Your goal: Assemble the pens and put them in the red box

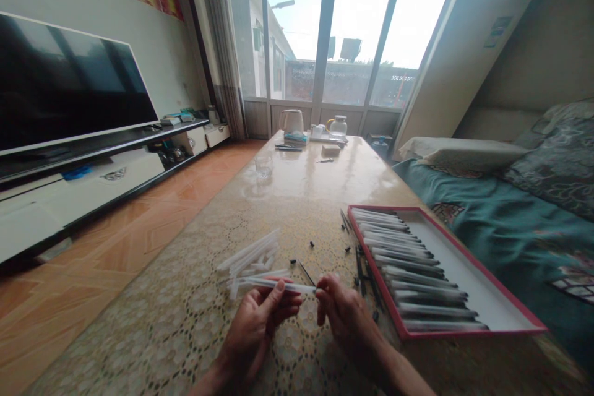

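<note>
Daylight enters through the tall windows (327, 18), the sky (357, 6) washed nearly white, glare whitening the far end of the table (320, 179); the television (69, 86) carries dull reflections, the right wall (547, 43) is dim, edges stretch, and the pens (431, 312) look smeared

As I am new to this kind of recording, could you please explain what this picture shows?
There is no machine here: these are a person's bare hands, seen from a camera worn on the head, looking forward and down. The left hand holds a slim white tube; the right hand has its fingers at the tube's end, though their exact grip is unclear. On the patterned table lie loose white tubes, small black pieces, and a red-edged box holding a row of pen-like sticks.
</note>
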Available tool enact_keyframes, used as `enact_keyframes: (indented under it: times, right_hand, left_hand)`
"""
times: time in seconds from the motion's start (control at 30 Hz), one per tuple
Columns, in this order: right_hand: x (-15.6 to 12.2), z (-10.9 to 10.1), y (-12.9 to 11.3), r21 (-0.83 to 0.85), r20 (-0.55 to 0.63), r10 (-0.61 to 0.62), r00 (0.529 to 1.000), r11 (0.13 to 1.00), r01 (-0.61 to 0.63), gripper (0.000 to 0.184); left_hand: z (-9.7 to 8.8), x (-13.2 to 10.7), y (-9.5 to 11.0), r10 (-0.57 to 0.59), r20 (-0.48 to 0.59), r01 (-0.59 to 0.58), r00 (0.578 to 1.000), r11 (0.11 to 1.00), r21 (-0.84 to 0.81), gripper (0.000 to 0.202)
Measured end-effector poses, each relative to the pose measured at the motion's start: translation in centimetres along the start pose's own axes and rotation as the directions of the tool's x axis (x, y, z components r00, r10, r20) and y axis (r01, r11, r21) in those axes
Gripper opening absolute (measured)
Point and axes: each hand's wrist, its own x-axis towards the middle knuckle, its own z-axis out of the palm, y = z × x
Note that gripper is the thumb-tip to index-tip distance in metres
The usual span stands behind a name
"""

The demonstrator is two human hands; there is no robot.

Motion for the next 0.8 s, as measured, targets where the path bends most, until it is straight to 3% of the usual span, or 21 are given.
enact_keyframes:
  times: [0.1, 0.3, 0.47, 0.67, 0.8]
  right_hand:
    - [0.00, 0.09, 0.11, 0.004, 0.004, 0.008, 1.000, 1.000, -0.008, 0.038]
    - [0.01, -0.13, -0.09, 0.031, 0.020, 0.001, 1.000, 1.000, -0.002, 0.021]
    - [-0.09, 0.07, 0.30, 0.009, 0.041, 0.012, 0.999, 1.000, -0.013, 0.036]
    - [0.02, -0.14, -0.04, -0.004, 0.035, 0.019, 0.999, 1.000, -0.019, 0.021]
    - [0.12, 0.10, 0.19, -0.018, 0.051, 0.038, 0.998, 0.999, -0.037, 0.032]
  left_hand:
    - [-0.10, 0.11, -0.15, -0.003, 0.006, 0.003, 1.000, 1.000, 0.001, 0.020]
    - [0.07, 0.11, -0.02, 0.006, 0.009, -0.006, 1.000, 1.000, -0.008, 0.021]
    - [0.22, -0.13, 0.10, -0.001, 0.008, 0.001, 1.000, 1.000, 0.012, 0.021]
    - [-0.03, 0.12, -0.02, 0.001, 0.004, -0.001, 1.000, 1.000, 0.004, 0.022]
    - [0.26, 0.00, 0.07, 0.002, 0.016, -0.002, 1.000, 1.000, 0.009, 0.022]
